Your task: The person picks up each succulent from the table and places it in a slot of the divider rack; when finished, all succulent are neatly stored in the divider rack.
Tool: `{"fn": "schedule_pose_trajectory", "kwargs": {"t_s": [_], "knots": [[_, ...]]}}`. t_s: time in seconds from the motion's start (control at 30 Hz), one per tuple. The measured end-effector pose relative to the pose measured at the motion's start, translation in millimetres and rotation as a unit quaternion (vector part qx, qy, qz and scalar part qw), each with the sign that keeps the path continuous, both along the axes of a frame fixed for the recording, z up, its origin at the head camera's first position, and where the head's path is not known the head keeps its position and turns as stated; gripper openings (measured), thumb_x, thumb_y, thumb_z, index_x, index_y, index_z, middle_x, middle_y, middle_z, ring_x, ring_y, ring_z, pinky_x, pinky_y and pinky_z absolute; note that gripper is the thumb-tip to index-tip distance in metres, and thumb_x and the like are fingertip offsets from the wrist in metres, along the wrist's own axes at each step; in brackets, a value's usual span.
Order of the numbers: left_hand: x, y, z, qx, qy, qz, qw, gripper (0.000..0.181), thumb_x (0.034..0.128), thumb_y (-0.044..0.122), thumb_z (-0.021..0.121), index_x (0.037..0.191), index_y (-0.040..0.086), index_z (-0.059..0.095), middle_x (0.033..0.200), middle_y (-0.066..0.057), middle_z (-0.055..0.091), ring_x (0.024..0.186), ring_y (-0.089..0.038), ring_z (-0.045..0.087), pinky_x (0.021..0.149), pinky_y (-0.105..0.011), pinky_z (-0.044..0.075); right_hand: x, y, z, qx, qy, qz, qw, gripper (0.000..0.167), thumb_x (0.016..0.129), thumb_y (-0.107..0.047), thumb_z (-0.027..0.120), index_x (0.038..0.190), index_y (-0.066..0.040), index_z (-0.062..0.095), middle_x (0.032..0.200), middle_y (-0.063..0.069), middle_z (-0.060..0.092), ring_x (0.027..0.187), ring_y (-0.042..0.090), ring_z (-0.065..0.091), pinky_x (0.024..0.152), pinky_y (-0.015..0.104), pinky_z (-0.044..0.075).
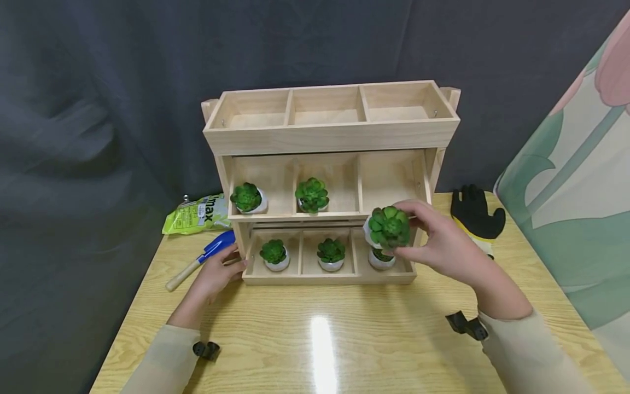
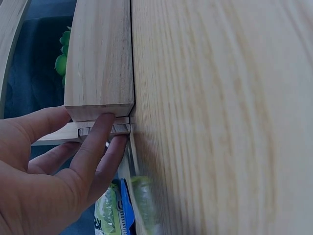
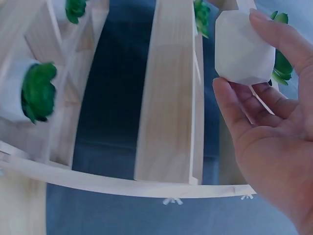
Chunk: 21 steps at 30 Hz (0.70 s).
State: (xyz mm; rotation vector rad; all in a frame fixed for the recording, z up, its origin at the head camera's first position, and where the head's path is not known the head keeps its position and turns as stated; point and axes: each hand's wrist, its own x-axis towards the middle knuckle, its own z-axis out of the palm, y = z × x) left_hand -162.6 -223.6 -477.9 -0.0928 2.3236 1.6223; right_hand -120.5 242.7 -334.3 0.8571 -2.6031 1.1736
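My right hand (image 1: 438,241) grips a small potted succulent (image 1: 389,227), its thumb and fingers around the white faceted pot (image 3: 244,46). The pot hangs in the air before the right side of a three-tier wooden planter shelf (image 1: 330,139), over the lower right compartment. Partly hidden behind it, another potted succulent (image 1: 381,260) sits in that compartment. My left hand (image 1: 216,273) touches the lower left corner of the shelf with its fingertips; in the left wrist view, fairly straight fingers (image 2: 90,147) rest against the wood's end.
Potted succulents stand in the bottom tier's left and middle compartments, and in the middle tier's left (image 1: 248,198) and middle ones. Left of the shelf lie a blue trowel (image 1: 216,246) and a green bag (image 1: 199,215). A black glove (image 1: 474,213) lies at the right.
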Motion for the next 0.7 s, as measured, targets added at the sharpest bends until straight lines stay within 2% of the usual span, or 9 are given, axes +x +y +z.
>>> {"fn": "schedule_pose_trajectory", "kwargs": {"t_s": [0.1, 0.17, 0.37, 0.43, 0.57, 0.67, 0.7], "knots": [[0.0, 0.2, 1.1, -0.001, 0.0, 0.0, 1.0, 0.073, 0.1089, 0.014, 0.062, 0.171, 0.011, 0.024, 0.169, -0.032, 0.035, 0.151, -0.051, 0.046, 0.114, -0.052, 0.057, -7.2, 2, 9.4, 0.006, -0.002, -0.014, 0.9999, 0.066, 0.082, 0.001, 0.091, 0.139, -0.011, 0.061, 0.133, 0.004, 0.066, 0.11, -0.007, 0.06, 0.097, 0.002, 0.047], [0.0, -0.1, 1.4, -0.002, 0.001, -0.001, 1.0, 0.073, 0.1091, 0.014, 0.061, 0.172, 0.011, 0.024, 0.169, -0.032, 0.035, 0.152, -0.052, 0.045, 0.114, -0.052, 0.057, -12.4, 3, 14.4, 0.015, -0.008, -0.026, 0.9995, 0.065, 0.083, 0.0, 0.09, 0.14, -0.011, 0.061, 0.133, 0.005, 0.065, 0.112, -0.004, 0.061, 0.097, 0.0, 0.046], [-0.9, -1.4, -0.2, -0.005, 0.005, -0.007, 0.9999, 0.072, 0.1099, 0.014, 0.06, 0.172, 0.011, 0.023, 0.169, -0.033, 0.034, 0.152, -0.053, 0.044, 0.113, -0.053, 0.057, -30.4, 9, 23.1, 0.031, -0.048, -0.059, 0.9966, 0.065, 0.088, -0.002, 0.086, 0.145, -0.005, 0.055, 0.138, 0.013, 0.06, 0.12, 0.029, 0.067, 0.092, -0.002, 0.045], [-0.8, -1.4, -0.4, -0.004, 0.005, -0.006, 1.0, 0.072, 0.1097, 0.014, 0.06, 0.172, 0.011, 0.023, 0.169, -0.033, 0.034, 0.152, -0.052, 0.044, 0.113, -0.052, 0.058, -36.6, 10, 25.3, 0.034, -0.061, -0.072, 0.995, 0.066, 0.089, -0.005, 0.086, 0.147, -0.005, 0.054, 0.14, 0.016, 0.06, 0.121, 0.035, 0.068, 0.088, 0.0, 0.046], [-0.7, -1.0, -0.3, -0.003, 0.005, -0.004, 1.0, 0.073, 0.1094, 0.014, 0.061, 0.172, 0.011, 0.023, 0.168, -0.033, 0.035, 0.151, -0.052, 0.046, 0.113, -0.051, 0.058, -48.0, 11, 29.5, 0.046, -0.08, -0.095, 0.9912, 0.069, 0.091, -0.012, 0.086, 0.151, -0.006, 0.051, 0.139, 0.017, 0.062, 0.119, 0.035, 0.068, 0.083, 0.003, 0.048], [-0.1, -0.8, 0.1, 0.001, 0.005, -0.004, 1.0, 0.072, 0.1093, 0.013, 0.061, 0.171, 0.01, 0.024, 0.168, -0.032, 0.036, 0.15, -0.052, 0.047, 0.113, -0.051, 0.058, -55.5, 11, 31.3, 0.053, -0.089, -0.103, 0.9892, 0.069, 0.093, -0.015, 0.085, 0.151, -0.006, 0.051, 0.138, 0.017, 0.062, 0.118, 0.034, 0.069, 0.082, 0.004, 0.048], [-0.1, -0.8, 0.1, 0.002, 0.005, -0.004, 1.0, 0.072, 0.1093, 0.013, 0.061, 0.171, 0.01, 0.024, 0.168, -0.032, 0.036, 0.15, -0.052, 0.047, 0.113, -0.052, 0.058, -57.9, 11, 31.5, 0.054, -0.091, -0.105, 0.9888, 0.068, 0.093, -0.017, 0.085, 0.151, -0.006, 0.051, 0.138, 0.017, 0.063, 0.119, 0.034, 0.069, 0.084, 0.008, 0.051]]}}
